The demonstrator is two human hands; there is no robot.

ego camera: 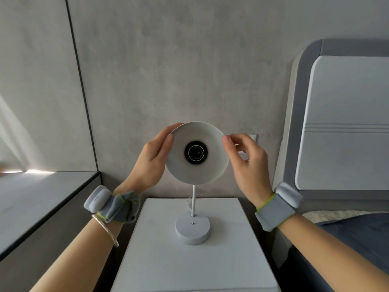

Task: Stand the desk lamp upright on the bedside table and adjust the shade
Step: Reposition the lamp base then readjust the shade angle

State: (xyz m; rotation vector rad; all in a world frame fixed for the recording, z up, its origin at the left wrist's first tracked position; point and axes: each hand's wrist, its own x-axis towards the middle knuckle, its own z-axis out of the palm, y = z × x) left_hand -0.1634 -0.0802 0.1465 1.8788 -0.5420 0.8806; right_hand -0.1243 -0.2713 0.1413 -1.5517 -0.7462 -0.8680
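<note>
A white desk lamp stands upright on the white bedside table [164, 262], its round base [192, 228] resting near the table's back half and a thin stem [193, 200] rising from it. The round white shade [197, 165] is tipped so its open side faces me, showing the empty black bulb socket. My left hand [151, 161] grips the shade's left rim, thumb on the front edge. My right hand [248, 161] pinches the right rim between thumb and fingers. Both wrists wear grey straps.
A grey wall stands close behind the lamp, with a white wall socket [251, 138] partly hidden by my right hand. A padded headboard [341, 123] and bed with dark bedding [357, 239] lie to the right. A grey ledge [37, 199] runs along the left.
</note>
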